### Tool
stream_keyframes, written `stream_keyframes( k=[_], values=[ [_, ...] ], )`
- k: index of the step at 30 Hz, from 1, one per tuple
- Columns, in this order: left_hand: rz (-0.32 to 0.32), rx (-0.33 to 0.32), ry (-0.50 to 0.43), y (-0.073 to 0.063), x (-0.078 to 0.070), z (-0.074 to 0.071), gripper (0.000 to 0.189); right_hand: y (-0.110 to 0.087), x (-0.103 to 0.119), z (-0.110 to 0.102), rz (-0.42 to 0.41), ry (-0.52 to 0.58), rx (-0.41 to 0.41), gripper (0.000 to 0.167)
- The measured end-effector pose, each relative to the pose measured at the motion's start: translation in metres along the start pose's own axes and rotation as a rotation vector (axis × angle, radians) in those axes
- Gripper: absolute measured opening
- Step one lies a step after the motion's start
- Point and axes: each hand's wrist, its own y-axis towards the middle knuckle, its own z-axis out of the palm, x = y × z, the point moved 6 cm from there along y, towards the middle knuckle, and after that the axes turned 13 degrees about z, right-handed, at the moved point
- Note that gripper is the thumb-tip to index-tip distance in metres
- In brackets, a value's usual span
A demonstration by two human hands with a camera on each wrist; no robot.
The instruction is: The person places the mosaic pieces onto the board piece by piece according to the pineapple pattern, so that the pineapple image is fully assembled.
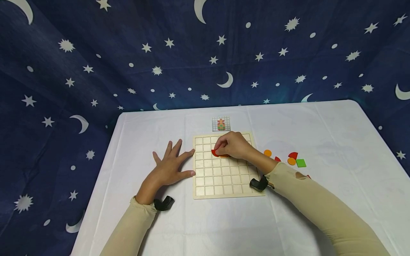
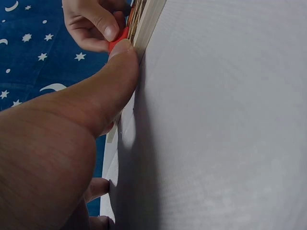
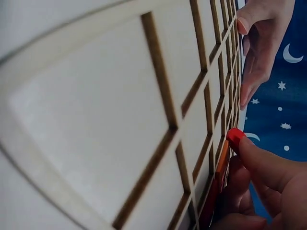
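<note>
A pale wooden grid board (image 1: 213,181) lies on the white table. My right hand (image 1: 236,144) is over its upper middle, thumb and fingers pinching a red quarter-circle tile (image 1: 214,153) close over a cell. Beside that tile, partly hidden under the hand, an orange tile (image 3: 222,163) sits in the grid, with a darker red one nearer the camera in the right wrist view. Spread out at the board's left side is my left hand (image 1: 168,167), its thumb and forefinger tips right at the edge. In the left wrist view the red tile shows just beyond the left thumb (image 2: 115,72).
Behind the board lies a small gridded card (image 1: 221,123) with a coloured pattern. To the right are loose tiles: orange circles (image 1: 267,153), red quarter-circles (image 1: 293,155) and a green square (image 1: 301,163); some are partly hidden by the right arm. A dark blue star-patterned cloth (image 1: 182,78) hangs behind the table.
</note>
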Motion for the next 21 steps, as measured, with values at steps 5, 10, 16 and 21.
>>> stream_keyframes(
  k=[5,10,16,21],
  values=[
    [0.004,-0.006,0.001,0.0002,0.0001,-0.0004,0.082,0.0003,0.0006,0.0012,-0.009,-0.031,-0.007,0.005],
    [0.003,-0.011,-0.003,0.0004,-0.0001,-0.0002,0.082,0.0004,0.0006,0.0024,-0.006,-0.053,-0.002,0.006],
    [-0.004,-0.008,0.002,0.0006,0.0004,0.0003,0.083,-0.0005,0.0005,0.0017,-0.002,-0.057,0.003,0.007],
    [-0.005,-0.006,0.005,0.0008,0.0009,0.0013,0.084,-0.0001,-0.0013,0.0018,0.0,-0.065,0.005,0.006]
  ],
)
